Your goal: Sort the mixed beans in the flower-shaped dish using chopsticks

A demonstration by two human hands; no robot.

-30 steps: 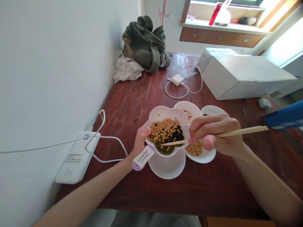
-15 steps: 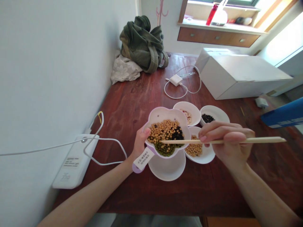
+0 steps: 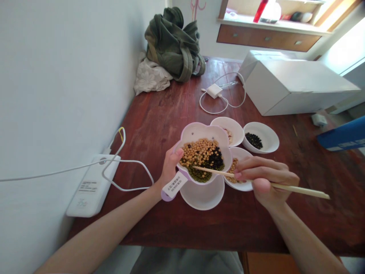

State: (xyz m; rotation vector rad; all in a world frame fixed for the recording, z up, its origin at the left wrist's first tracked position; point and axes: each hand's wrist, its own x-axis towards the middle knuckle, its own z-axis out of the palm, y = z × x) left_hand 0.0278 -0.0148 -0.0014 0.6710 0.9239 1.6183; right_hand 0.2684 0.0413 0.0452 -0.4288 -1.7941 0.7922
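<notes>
Chopsticks (image 3: 256,182) pinched in right-hand fingers (image 3: 251,170), tips dipping into mixed beans; left hand (image 3: 170,167) grips the flower bowl (image 3: 205,155), tilted up off the surface (image 3: 159,125) for reach.

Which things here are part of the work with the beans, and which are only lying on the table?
In use: left hand holding the flower-shaped bowl of mixed beans; right hand with chopsticks; four small white dishes.

Lying about: green bag, charger, white box, power strip.
</notes>
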